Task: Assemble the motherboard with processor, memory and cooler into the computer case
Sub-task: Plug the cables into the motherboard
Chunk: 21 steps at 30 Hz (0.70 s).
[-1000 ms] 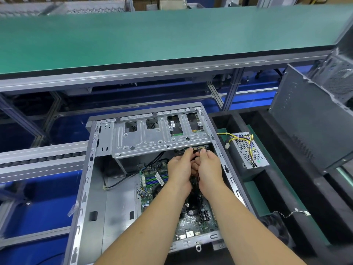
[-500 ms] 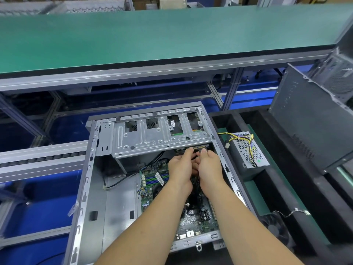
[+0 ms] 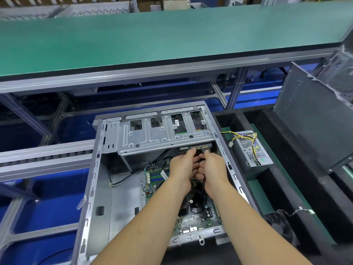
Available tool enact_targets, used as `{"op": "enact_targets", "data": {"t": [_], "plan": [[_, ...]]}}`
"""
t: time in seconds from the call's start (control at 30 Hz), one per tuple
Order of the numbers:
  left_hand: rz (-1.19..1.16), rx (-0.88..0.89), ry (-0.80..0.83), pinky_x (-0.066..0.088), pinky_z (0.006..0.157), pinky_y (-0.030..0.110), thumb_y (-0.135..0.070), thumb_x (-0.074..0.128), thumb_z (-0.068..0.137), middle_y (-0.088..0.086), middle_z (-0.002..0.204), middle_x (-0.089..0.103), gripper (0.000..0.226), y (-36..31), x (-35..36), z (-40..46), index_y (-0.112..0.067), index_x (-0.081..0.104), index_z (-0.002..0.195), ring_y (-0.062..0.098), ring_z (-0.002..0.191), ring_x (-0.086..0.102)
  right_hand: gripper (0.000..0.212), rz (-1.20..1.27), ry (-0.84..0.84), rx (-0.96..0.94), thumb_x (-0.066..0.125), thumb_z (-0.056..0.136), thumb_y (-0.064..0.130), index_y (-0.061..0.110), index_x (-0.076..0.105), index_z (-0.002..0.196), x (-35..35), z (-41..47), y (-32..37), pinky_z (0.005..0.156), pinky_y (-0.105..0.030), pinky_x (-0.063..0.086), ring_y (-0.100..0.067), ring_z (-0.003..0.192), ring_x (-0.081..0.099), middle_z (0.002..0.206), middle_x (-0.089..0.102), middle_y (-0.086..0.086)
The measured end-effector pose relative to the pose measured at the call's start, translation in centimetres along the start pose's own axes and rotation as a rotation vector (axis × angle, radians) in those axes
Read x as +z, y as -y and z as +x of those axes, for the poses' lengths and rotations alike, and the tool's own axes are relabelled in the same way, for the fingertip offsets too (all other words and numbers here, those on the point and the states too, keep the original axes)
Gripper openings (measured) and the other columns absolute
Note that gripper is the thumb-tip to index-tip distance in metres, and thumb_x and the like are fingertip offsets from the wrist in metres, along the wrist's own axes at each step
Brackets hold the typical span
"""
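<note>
Matt grey sheet-metal computer case (image 3: pixel 99 169), stamped bare-metal drive cage (image 3: pixel 152 136) (faintly shiny), matt green bench mat (image 3: pixel 172 35).

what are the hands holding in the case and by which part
Both the left hand and right hand pinch a connector at the drive cage edge; the exact part held cannot be told.

Open case (image 3: pixel 99 188) lying flat, motherboard (image 3: pixel 193 220) inside. Both hands reaching in under the drive cage (image 3: pixel 164 134): left hand (image 3: pixel 183 165) and right hand (image 3: pixel 212 167) touching, fingers (image 3: pixel 193 152) curled at connectors (image 3: pixel 202 147) on the cage's near edge. Power supply (image 3: pixel 252 150) just right of case. Green worktop (image 3: pixel 152 35) behind.
</note>
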<state>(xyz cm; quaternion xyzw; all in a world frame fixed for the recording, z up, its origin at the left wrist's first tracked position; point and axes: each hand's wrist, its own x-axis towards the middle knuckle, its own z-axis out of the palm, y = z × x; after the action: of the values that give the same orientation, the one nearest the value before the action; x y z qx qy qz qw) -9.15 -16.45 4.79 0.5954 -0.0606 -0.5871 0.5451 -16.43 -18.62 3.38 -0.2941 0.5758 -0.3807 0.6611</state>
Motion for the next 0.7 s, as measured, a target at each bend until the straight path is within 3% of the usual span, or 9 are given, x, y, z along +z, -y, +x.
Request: {"op": "enact_targets", "data": {"t": [0.1, 0.17, 0.23, 0.3, 0.37, 0.47, 0.57, 0.7], "plan": [[-0.039, -0.019, 0.023, 0.048, 0.052, 0.026, -0.028, 0.063, 0.097, 0.007, 0.091, 0.076, 0.022, -0.2, -0.3, -0.2, -0.007, 0.063, 0.102, 0.016, 0.067, 0.069, 0.028, 0.012, -0.002, -0.001, 0.042, 0.107, 0.024, 0.007, 0.06, 0.094, -0.1, -0.3, 0.1, 0.039, -0.025, 0.03, -0.009, 0.037, 0.033, 0.044, 0.038, 0.005], [-0.1, -0.029, 0.036, 0.042, 0.046, 0.024, -0.032, 0.064, 0.097, 0.011, 0.104, 0.075, 0.029, -0.3, -0.3, -0.3, -0.007, 0.061, 0.112, 0.019, 0.074, 0.068, 0.028, 0.029, 0.0, 0.013, 0.042, 0.108, 0.023, 0.005, 0.06, 0.096, 0.0, -0.3, 0.1, 0.043, -0.027, 0.031, -0.011, 0.039, 0.036, 0.043, 0.042, 0.005], [-0.172, -0.031, 0.008, 0.043, 0.044, 0.023, -0.028, 0.065, 0.096, 0.014, 0.115, 0.07, 0.053, -0.4, -0.2, -0.4, -0.007, 0.043, 0.14, 0.022, 0.096, 0.069, 0.027, 0.059, 0.011, 0.025, 0.041, 0.108, 0.022, 0.004, 0.059, 0.097, 0.1, -0.3, 0.3, 0.045, -0.028, 0.031, -0.012, 0.042, 0.036, 0.044, 0.043, 0.003], [-0.207, -0.007, -0.032, 0.044, 0.043, 0.024, -0.019, 0.065, 0.097, 0.016, 0.109, 0.069, 0.071, -0.5, -0.1, -0.3, -0.01, 0.023, 0.153, 0.026, 0.107, 0.067, 0.026, 0.092, 0.033, 0.022, 0.039, 0.109, 0.021, 0.004, 0.056, 0.098, 0.2, -0.3, 0.4, 0.044, -0.027, 0.03, -0.012, 0.042, 0.033, 0.046, 0.039, 0.002], [-0.192, 0.021, -0.067, 0.045, 0.045, 0.025, -0.015, 0.065, 0.096, 0.018, 0.106, 0.07, 0.058, -0.4, 0.0, 0.0, -0.008, 0.034, 0.145, 0.028, 0.104, 0.069, 0.027, 0.15, 0.056, 0.019, 0.036, 0.11, 0.019, 0.005, 0.052, 0.094, 0.3, -0.3, 0.5, 0.042, -0.025, 0.028, -0.011, 0.042, 0.03, 0.047, 0.035, 0.003], [-0.123, 0.075, -0.098, 0.042, 0.043, 0.023, -0.014, 0.065, 0.095, 0.022, 0.103, 0.072, 0.018, -0.2, 0.1, 0.6, -0.002, 0.054, 0.102, 0.027, 0.083, 0.071, 0.027, 0.278, 0.085, 0.038, 0.031, 0.111, 0.017, 0.007, 0.047, 0.091, 0.8, 0.0, 0.6, 0.039, -0.023, 0.025, -0.009, 0.041, 0.024, 0.047, 0.028, 0.005], [-0.115, 0.101, -0.112, 0.042, 0.046, 0.026, -0.013, 0.066, 0.095, 0.02, 0.095, 0.074, 0.017, -0.1, 0.1, 0.9, -0.009, 0.052, 0.086, 0.02, 0.066, 0.064, 0.027, 0.309, 0.078, 0.04, 0.031, 0.111, 0.016, 0.007, 0.047, 0.091, 1.0, 0.2, 0.6, 0.038, -0.023, 0.024, -0.009, 0.04, 0.022, 0.046, 0.026, 0.005], [-0.144, 0.101, -0.137, 0.043, 0.052, 0.029, -0.01, 0.065, 0.095, 0.02, 0.096, 0.073, 0.024, 0.0, 0.1, 1.0, -0.016, 0.047, 0.08, 0.021, 0.069, 0.065, 0.03, 0.187, 0.068, -0.048, 0.035, 0.111, 0.02, 0.007, 0.049, 0.088, 0.8, 0.2, 0.3, 0.038, -0.022, 0.026, -0.009, 0.038, 0.025, 0.043, 0.03, 0.005]]}}
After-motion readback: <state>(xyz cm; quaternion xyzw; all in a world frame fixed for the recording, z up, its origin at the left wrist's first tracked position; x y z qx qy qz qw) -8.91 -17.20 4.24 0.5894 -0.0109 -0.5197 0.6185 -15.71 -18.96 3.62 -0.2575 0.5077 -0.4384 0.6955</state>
